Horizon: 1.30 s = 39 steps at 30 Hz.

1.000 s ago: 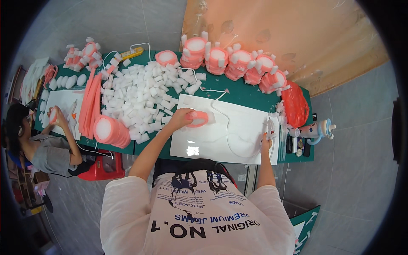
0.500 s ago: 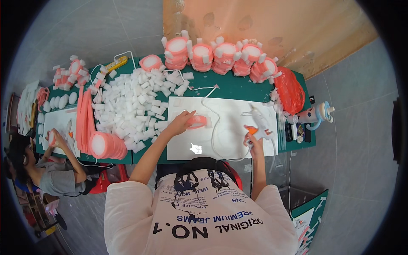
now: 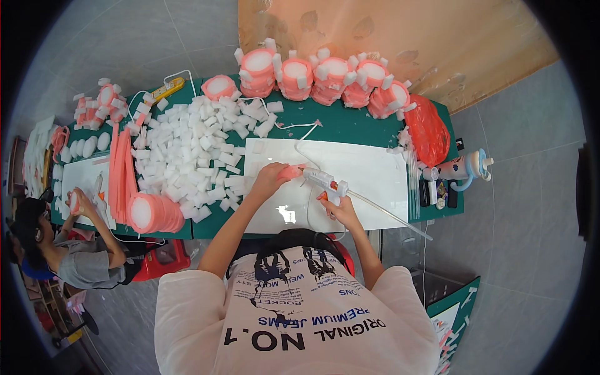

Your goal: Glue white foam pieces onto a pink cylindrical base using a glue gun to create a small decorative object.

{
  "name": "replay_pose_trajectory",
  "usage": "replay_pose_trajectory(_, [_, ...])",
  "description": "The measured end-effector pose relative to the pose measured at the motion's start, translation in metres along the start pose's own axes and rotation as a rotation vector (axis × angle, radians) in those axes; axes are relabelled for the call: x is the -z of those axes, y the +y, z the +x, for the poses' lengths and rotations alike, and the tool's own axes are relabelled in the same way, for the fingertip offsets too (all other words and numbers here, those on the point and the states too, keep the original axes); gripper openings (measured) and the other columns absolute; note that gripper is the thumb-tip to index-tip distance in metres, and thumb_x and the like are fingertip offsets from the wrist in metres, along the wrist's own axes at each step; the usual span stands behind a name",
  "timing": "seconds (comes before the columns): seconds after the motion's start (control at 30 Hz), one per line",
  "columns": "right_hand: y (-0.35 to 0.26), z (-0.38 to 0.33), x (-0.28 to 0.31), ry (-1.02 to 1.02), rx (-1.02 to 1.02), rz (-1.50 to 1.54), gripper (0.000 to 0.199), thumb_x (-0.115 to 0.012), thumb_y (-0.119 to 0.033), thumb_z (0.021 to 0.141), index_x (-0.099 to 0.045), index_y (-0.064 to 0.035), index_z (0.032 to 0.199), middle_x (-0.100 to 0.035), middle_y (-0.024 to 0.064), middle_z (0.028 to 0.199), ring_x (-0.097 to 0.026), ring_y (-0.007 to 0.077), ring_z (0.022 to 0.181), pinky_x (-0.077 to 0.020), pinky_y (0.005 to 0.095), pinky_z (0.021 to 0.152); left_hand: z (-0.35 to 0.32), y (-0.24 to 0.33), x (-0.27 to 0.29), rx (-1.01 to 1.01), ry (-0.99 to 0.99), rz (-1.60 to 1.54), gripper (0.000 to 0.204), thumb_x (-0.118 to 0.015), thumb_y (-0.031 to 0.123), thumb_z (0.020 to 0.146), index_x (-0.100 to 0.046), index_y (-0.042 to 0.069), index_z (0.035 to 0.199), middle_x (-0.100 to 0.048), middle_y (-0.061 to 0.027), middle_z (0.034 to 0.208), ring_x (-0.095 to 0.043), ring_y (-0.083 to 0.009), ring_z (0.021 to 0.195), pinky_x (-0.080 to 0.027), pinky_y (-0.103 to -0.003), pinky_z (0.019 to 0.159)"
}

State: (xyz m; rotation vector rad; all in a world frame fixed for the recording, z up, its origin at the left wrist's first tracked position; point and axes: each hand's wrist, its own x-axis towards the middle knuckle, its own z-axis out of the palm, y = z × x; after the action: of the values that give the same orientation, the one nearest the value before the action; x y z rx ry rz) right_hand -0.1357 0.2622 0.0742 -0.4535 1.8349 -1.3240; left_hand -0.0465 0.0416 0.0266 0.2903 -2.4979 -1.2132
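Observation:
Over the white board, my left hand pinches a small pink foam piece, tilted up off its flat position. My right hand is wrapped round the handle of a white hot glue gun with an orange trigger. The gun's nozzle is at the right end of the pink piece; whether it touches cannot be made out. A long clear glue stick sticks out of the gun's back, and a white cord runs from the gun across the board.
Left of the board lies a heap of white foam blocks, with pink foam strips beyond. Stacked pink-rimmed discs line the far edge. A red plastic bag and a cup stand right. A co-worker sits at left.
My right hand has brought the glue gun leftward to the pink foam piece, turning its nozzle left. My left hand has tipped the piece up from the board.

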Motion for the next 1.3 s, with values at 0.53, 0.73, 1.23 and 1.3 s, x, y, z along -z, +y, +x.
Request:
replay_pose_trajectory(0.53, [0.010, 0.013, -0.008, 0.103, 0.014, -0.062, 0.008, -0.056, -0.009, 0.075, -0.051, -0.0022, 0.076, -0.049, 0.0019, 0.054, -0.040, 0.0059, 0.035, -0.0284, 0.0205, 0.031, 0.003, 0.000, 0.003, 0.007, 0.022, 0.002, 0.034, -0.065, 0.016, 0.064, -0.058, -0.001, 0.092, -0.059, -0.0153, 0.084, -0.057, -0.0288, 0.077, -0.045, -0.033, 0.070])
replay_pose_trajectory(0.73, [0.014, 0.014, -0.009, 0.112, 0.012, -0.064, 0.010, -0.056, -0.008, 0.074, -0.050, -0.0012, 0.080, -0.051, 0.0044, 0.058, -0.042, 0.0069, 0.036, -0.0293, 0.0211, 0.031, 0.004, 0.004, 0.007, 0.040, 0.003, -0.006, 0.032, -0.066, 0.014, 0.063, -0.058, -0.001, 0.090, -0.060, -0.0157, 0.086, -0.058, -0.0276, 0.076, -0.046, -0.032, 0.069])
replay_pose_trajectory(1.23, [0.013, 0.007, -0.006, 0.099, -0.039, -0.071, 0.014, -0.056, -0.007, 0.073, -0.049, 0.0006, 0.083, -0.048, 0.0031, 0.052, -0.042, 0.0083, 0.035, -0.0289, 0.0221, 0.029, 0.001, -0.004, 0.009, 0.050, 0.042, -0.029, 0.031, -0.066, 0.014, 0.063, -0.058, -0.001, 0.089, -0.059, -0.0159, 0.081, -0.056, -0.0300, 0.074, -0.045, -0.034, 0.067])
replay_pose_trajectory(1.3, [0.016, 0.007, -0.007, 0.107, -0.026, -0.085, 0.013, -0.056, -0.007, 0.073, -0.050, 0.0005, 0.082, -0.047, 0.0029, 0.052, -0.042, 0.0081, 0.035, -0.0291, 0.0221, 0.029, 0.002, -0.003, 0.009, 0.040, 0.047, -0.033, 0.032, -0.067, 0.013, 0.062, -0.058, -0.001, 0.089, -0.059, -0.0159, 0.080, -0.056, -0.0299, 0.074, -0.045, -0.034, 0.067])
